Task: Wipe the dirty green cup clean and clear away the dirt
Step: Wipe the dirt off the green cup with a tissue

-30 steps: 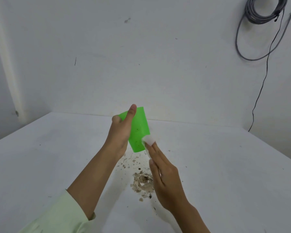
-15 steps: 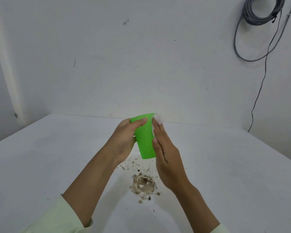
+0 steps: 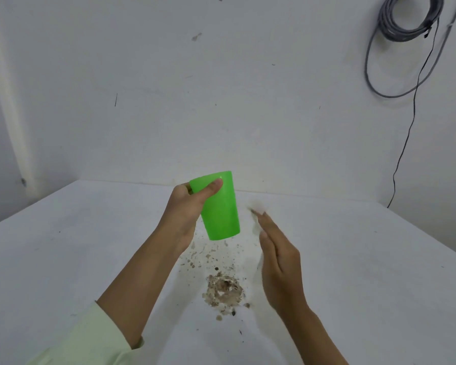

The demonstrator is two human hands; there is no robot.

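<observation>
As your view runs from the left, item one is a pale green sleeve [image 3: 90,335] at the lower edge, with your bare forearm rising from it toward the middle.

Item two: your left hand [image 3: 184,214], closed around the green cup [image 3: 220,206]. The thumb lies across the near wall just under the rim; the other fingers are hidden behind the cup. The cup is held clear of the worktop [image 3: 63,259], mouth up and leaning slightly left, its base hanging below and to the right of your palm. Its visible wall looks plain green.

Item three: dirt [image 3: 224,289], directly beneath the cup on the white worktop. One dense brown-grey heap lies nearest you, and loose crumbs are scattered from it up toward the cup's base. Neither hand touches the dirt.

Item four: your right hand [image 3: 277,259], just right of the cup and apart from it, with a clear gap between. The fingers are straight and held together, pointing up and away, palm facing left toward the cup. Something pale and blurred, a white wipe [image 3: 256,209], shows at the fingertips; whether the fingers pinch it or it merely rests against them cannot be told.

Item five: a coiled grey cable [image 3: 406,19] hangs on the wall at the upper right, with a thin black lead dropping from it to the worktop's far right corner.
</observation>
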